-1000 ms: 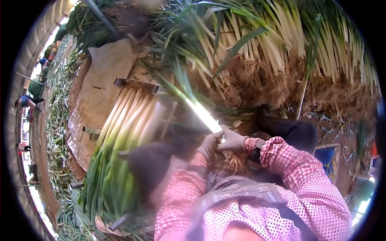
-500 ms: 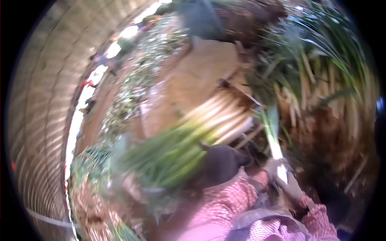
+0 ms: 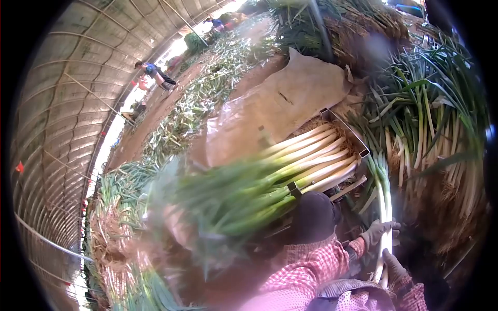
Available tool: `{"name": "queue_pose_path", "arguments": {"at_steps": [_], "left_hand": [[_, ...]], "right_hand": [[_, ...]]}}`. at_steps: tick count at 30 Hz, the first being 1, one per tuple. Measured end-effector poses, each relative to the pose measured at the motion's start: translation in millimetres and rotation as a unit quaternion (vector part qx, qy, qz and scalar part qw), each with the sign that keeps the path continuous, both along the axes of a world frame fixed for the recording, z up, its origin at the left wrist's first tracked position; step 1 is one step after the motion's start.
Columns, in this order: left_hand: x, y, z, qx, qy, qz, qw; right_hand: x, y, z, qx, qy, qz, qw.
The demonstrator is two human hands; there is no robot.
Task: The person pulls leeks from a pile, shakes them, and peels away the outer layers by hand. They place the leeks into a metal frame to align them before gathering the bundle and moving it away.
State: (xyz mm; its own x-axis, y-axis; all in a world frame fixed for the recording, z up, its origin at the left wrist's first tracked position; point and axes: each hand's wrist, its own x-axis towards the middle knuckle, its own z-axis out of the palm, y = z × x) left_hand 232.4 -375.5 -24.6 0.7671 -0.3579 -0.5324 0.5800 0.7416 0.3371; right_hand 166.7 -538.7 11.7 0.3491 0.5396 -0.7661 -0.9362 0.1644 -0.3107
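Two or so long green onions (image 3: 384,199) stand in front of me, white stems down and roots low near my lap. My left hand (image 3: 377,234), in a grey glove, is closed round their white stems. Just below, my right hand (image 3: 395,267), also gloved, closes on the stems nearer the roots; some of its fingers are hidden. To the left, a row of green onions (image 3: 311,160) lies in a metal frame (image 3: 353,136), white ends toward the frame's far bar. Their leaves blur at the left.
A large heap of green onions (image 3: 430,114) stands at the right, with more bundles (image 3: 358,26) at the back. A tan sheet (image 3: 280,103) lies beyond the frame. Leaf scraps (image 3: 202,98) strew the ground. Another person (image 3: 153,75) bends over far left, under the tunnel wall (image 3: 62,103).
The view has swung and steadied, so things look sharper. My hands sit apart on the stems now, the right one lower; before, they were close together round the white part.
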Motion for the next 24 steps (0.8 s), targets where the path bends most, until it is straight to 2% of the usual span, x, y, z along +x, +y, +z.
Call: {"name": "queue_pose_path", "arguments": {"at_steps": [2,3,4,6,7,8,10,11,12,13,14,15,16,18,20,21,22,23,24], "left_hand": [[0.7,-8.0,-1.6,0.1,-0.01,-0.016,0.995],[2.5,-20.1,-13.5,0.14,0.008,0.019,0.99],[5.5,-31.7,-22.3,0.209,0.009,0.041,0.977],[1.8,-47.1,-25.6,0.235,0.035,0.052,0.97],[2.1,-51.5,-23.4,0.24,0.041,0.036,0.969],[3.5,-56.7,-32.8,0.283,0.033,0.001,0.959],[9.2,-45.2,-42.4,0.217,-0.035,-0.068,0.973],[13.3,-35.6,-45.6,0.241,-0.054,-0.118,0.962],[20.1,-24.7,-38.5,0.33,-0.085,-0.12,0.932],[17.7,-10.3,-12.2,0.442,-0.117,-0.095,0.884],[16.4,0.7,4.2,0.55,-0.188,-0.103,0.807],[15.2,11.7,20.8,0.657,-0.239,-0.102,0.708],[16.2,17.6,26.7,0.742,-0.323,-0.131,0.572],[25.8,17.1,24.1,0.788,-0.451,-0.119,0.402],[48.7,15.3,6.8,0.749,-0.556,-0.039,0.359],[59.5,15.8,0.6,0.7,-0.573,-0.095,0.415],[64.8,15.1,0.5,0.682,-0.588,-0.148,0.409],[71.2,13.6,2.6,0.659,-0.605,-0.2,0.4],[73.5,8.0,5.0,0.632,-0.621,-0.25,0.39]], "right_hand": [[9.7,-2.4,-8.3,-0.119,-0.175,0.094,0.973],[8.2,8.2,20.0,-0.128,-0.343,0.094,0.926],[2.2,4.5,25.4,-0.179,-0.443,0.096,0.873],[-13.6,-4.7,13.6,-0.25,-0.508,0.117,0.816],[-15.1,-5.9,23.9,-0.353,-0.456,0.183,0.796],[-13.1,-11.5,19.6,-0.318,-0.424,0.165,0.832],[-3.3,-26.4,3.9,-0.238,-0.356,0.131,0.894],[0.6,-36.7,2.3,-0.24,-0.363,0.155,0.887],[6.1,-46.8,10.7,-0.245,-0.369,0.179,0.878],[7.2,-52.6,21.8,-0.231,-0.386,0.166,0.878],[7.0,-53.6,40.2,-0.242,-0.39,0.173,0.871],[4.0,-52.1,61.8,-0.252,-0.392,0.179,0.866],[0.7,-56.2,74.8,-0.261,-0.393,0.186,0.862],[-7.1,-71.0,92.8,-0.239,-0.371,0.197,0.875],[-22.6,-70.9,142.3,-0.229,-0.344,0.206,0.887],[-34.5,-72.7,167.2,-0.238,-0.338,0.22,0.884],[-48.2,-76.1,189.6,-0.276,-0.347,0.25,0.861],[-54.8,-77.3,201.7,-0.222,-0.331,0.222,0.89],[-58.4,-80.7,202.0,-0.226,-0.329,0.214,0.892]]}}
